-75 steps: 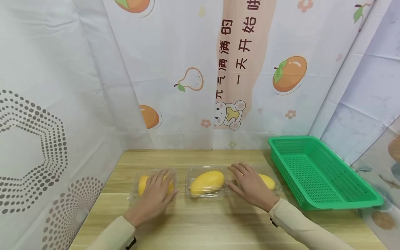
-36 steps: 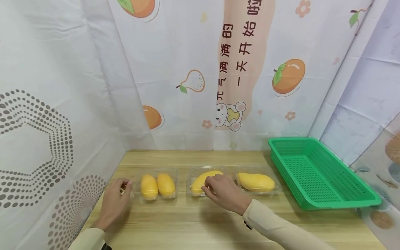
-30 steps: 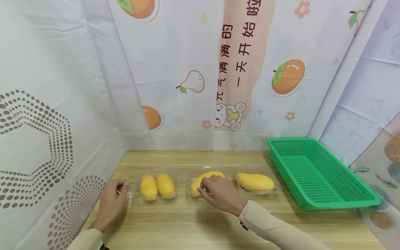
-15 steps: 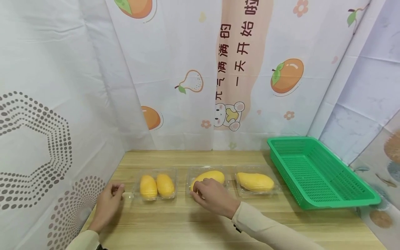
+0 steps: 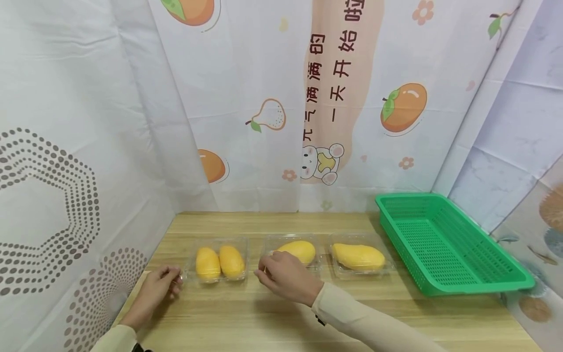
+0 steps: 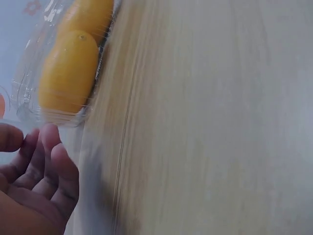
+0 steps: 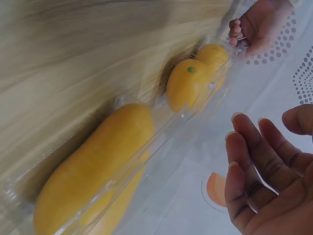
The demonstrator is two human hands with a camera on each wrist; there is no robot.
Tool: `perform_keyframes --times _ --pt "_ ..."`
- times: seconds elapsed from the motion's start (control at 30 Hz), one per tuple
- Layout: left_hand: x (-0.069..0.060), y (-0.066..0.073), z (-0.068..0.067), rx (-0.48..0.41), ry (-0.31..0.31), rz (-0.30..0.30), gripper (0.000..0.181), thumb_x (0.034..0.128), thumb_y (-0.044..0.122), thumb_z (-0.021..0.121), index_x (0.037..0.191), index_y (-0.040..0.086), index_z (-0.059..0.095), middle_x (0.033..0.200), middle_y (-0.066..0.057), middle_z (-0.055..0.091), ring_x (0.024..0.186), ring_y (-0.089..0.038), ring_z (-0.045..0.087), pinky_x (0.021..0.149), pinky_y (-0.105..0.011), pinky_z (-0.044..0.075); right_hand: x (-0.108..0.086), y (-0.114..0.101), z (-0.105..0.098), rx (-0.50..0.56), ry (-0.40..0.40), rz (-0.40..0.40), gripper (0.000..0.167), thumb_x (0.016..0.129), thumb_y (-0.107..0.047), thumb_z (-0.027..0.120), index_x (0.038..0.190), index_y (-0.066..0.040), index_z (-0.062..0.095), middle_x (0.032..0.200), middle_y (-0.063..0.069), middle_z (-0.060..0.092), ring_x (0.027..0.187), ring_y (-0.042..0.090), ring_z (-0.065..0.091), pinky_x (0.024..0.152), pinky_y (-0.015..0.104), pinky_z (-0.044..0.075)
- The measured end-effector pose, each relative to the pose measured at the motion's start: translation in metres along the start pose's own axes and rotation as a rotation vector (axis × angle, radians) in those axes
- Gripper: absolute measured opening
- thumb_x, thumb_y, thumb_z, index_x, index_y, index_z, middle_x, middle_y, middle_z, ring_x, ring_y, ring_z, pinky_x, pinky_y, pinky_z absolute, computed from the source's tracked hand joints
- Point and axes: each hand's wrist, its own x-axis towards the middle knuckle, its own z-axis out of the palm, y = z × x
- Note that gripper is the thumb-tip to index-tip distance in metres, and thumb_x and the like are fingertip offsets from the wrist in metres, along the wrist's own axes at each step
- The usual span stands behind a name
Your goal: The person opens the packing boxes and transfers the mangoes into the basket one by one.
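Three clear plastic boxes stand in a row on the wooden table. Two oval yellow-orange fruits lie side by side in the left box. The middle box and the right box each contain one long yellow mango-like fruit. My left hand is at the left end of the left box, fingers loosely bent; whether thumb and finger pinch its edge is unclear. My right hand, fingers loosely curved and holding nothing, is in front of the middle box and partly hides its fruit.
A green slatted plastic basket sits at the right end of the table. Behind the boxes hangs a printed curtain, with more cloth on the left and right sides.
My left hand moves off the top of the left box to its left end. From the right box, my right hand shifts left to the middle one. The boxes stay about in place.
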Motion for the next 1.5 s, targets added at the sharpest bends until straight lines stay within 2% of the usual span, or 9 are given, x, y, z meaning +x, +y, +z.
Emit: perform_keyframes --times 0.17,0.33,0.43,0.57,0.8,1.13,1.3,1.5 --pt "0.0 -0.002 0.0 -0.049 -0.062 -0.05 0.03 0.1106 0.02 0.047 0.115 -0.007 0.06 0.089 -0.006 0.066 0.071 -0.016 0.06 0.059 -0.029 0.055 0.006 -0.004 0.003 0.006 -0.019 -0.001 0.017 0.104 -0.025 0.062 0.089 -0.018 0.067 0.073 -0.013 0.057 0.066 -0.002 0.049 0.061 0.013 0.042" --pt "0.0 -0.004 -0.005 -0.119 -0.18 -0.072 0.034 0.1106 0.022 0.046 0.122 -0.008 0.058 0.093 -0.005 0.067 0.076 -0.016 0.061 0.063 -0.029 0.054 0.007 -0.006 0.009 0.004 -0.026 -0.001 0.017 0.104 -0.024 0.062 0.089 -0.017 0.068 0.072 -0.013 0.058 0.066 -0.001 0.048 0.06 0.012 0.04" --pt "0.001 -0.007 -0.009 -0.13 -0.238 -0.068 0.037 0.111 0.025 0.046 0.125 -0.008 0.057 0.096 -0.004 0.067 0.079 -0.016 0.061 0.067 -0.029 0.054 0.008 -0.006 0.013 0.008 -0.017 -0.013 0.015 0.103 -0.022 0.064 0.091 -0.016 0.069 0.073 -0.011 0.06 0.066 0.0 0.049 0.061 0.013 0.041" --pt "0.004 -0.011 -0.014 -0.132 -0.311 -0.048 0.037 0.1103 0.03 0.049 0.12 -0.004 0.06 0.1 -0.004 0.067 0.083 -0.016 0.061 0.07 -0.031 0.055 0.01 -0.009 0.015 0.006 0.002 -0.031 0.012 0.102 -0.021 0.065 0.092 -0.017 0.07 0.073 -0.011 0.062 0.064 -0.002 0.049 0.066 0.017 0.045" --pt "0.006 -0.015 -0.02 -0.158 -0.442 -0.01 0.039 0.1093 0.033 0.051 0.12 -0.003 0.062 0.106 -0.005 0.067 0.087 -0.017 0.062 0.073 -0.032 0.055 0.014 -0.014 0.018 0.001 0.012 -0.045 0.015 0.103 -0.023 0.063 0.091 -0.017 0.071 0.073 -0.013 0.063 0.063 -0.005 0.048 0.071 0.023 0.049" --pt "0.006 -0.017 -0.024 -0.187 -0.48 -0.006 0.038 0.1095 0.031 0.052 0.123 -0.003 0.063 0.106 -0.003 0.068 0.087 -0.017 0.063 0.074 -0.033 0.055 0.023 -0.021 0.022 0.003 0.011 -0.089 0.013 0.102 -0.02 0.064 0.092 -0.015 0.071 0.073 -0.009 0.065 0.063 -0.003 0.05 0.06 0.011 0.042" --pt "0.006 -0.016 -0.025 -0.202 -0.505 -0.006 0.037 0.1091 0.028 0.052 0.123 -0.003 0.064 0.108 -0.004 0.069 0.088 -0.017 0.063 0.075 -0.032 0.055 0.029 -0.028 0.024 -0.002 -0.005 -0.098 0.012 0.101 -0.02 0.066 0.091 -0.015 0.071 0.074 -0.009 0.065 0.062 -0.003 0.049 0.059 0.009 0.039" --pt "0.006 -0.016 -0.024 -0.197 -0.524 0.01 0.038 0.1087 0.026 0.053 0.126 -0.007 0.061 0.111 -0.007 0.068 0.089 -0.018 0.063 0.076 -0.033 0.056 0.044 -0.037 0.031 -0.09 -0.019 -0.14 0.018 0.102 -0.024 0.065 0.086 -0.018 0.068 0.069 -0.013 0.062 0.055 -0.005 0.041 0.055 0.009 0.033"
